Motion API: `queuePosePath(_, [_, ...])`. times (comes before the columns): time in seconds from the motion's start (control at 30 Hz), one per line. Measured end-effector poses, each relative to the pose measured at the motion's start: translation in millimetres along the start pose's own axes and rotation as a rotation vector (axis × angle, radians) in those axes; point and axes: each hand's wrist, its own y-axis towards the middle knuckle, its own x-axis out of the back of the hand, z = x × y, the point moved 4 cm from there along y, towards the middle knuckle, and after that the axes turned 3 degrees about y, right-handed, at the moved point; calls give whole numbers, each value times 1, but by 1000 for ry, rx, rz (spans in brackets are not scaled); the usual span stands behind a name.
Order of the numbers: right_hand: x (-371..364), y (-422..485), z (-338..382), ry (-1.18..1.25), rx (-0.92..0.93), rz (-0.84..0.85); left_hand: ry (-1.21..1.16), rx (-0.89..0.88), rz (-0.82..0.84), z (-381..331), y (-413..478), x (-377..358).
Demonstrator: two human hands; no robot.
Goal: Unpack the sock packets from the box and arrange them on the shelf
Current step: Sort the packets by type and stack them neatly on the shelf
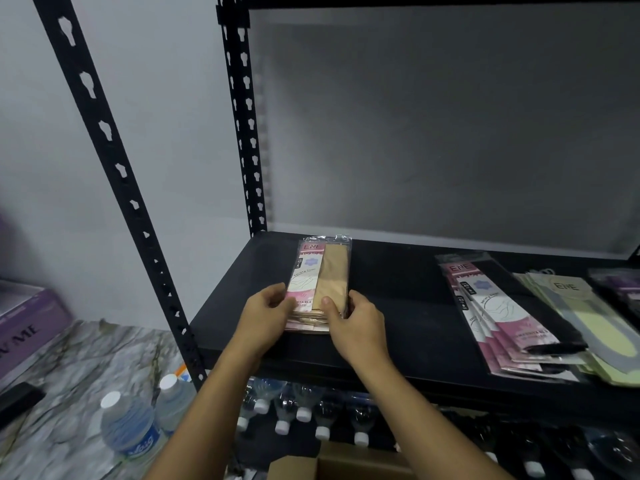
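At the bottom centre, the open cardboard box [349, 463] shows its flaps; two water bottles [133, 432] stand at lower left. Above the box, both forearms reach to mid-frame. The left hand [267, 315] and right hand [360, 328] grip the near end of a stack of beige sock packets [320, 284], thumbs on top, lying on the black shelf [398, 306]. At right lie fanned pink packets [504, 322], overlapping green packets [588, 315] beyond them.
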Motion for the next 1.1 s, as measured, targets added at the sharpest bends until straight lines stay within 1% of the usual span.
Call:
queuePosePath(0.07, [7, -3, 2, -3, 10, 1, 97, -31, -69, -2, -3, 3])
queuePosePath(0.13, [18, -6, 4, -34, 16, -9, 179, -105, -136, -11, -12, 2])
queuePosePath(0.23, [44, -9, 5, -70, 46, -50, 232, -259, -215, -31, -33, -7])
queuePosePath(0.3, [66, -12, 4, -79, 71, -81, 228, -343, -214, -44, -48, -23])
queuePosePath(0.4, [108, -18, 2, -127, 107, -137, 169, -360, -80, -58, -64, -64])
queuePosePath(0.5, [156, -19, -5, -174, 100, -225, 86, -333, 67, -63, -70, -115])
queuePosePath(0.57, [192, -15, -13, -199, 89, -298, 77, -295, 143, -61, -74, -148])
queuePosePath(0.63, [227, -10, -22, -240, 66, -367, 66, -248, 210, -57, -79, -177])
queuePosePath(0.7, [256, -6, -31, -301, 4, -403, 59, -211, 275, -57, -85, -205])
queuePosePath(0.8, [278, -1, -47, -350, -111, -338, 42, -142, 347, -57, -91, -237])
queuePosePath(0.93, [277, -4, -67, -326, -202, -219, 23, -98, 396, -58, -96, -262])
queuePosePath(1.1, [274, -12, -82, -176, -247, -244, 25, -81, 374, -57, -94, -264])
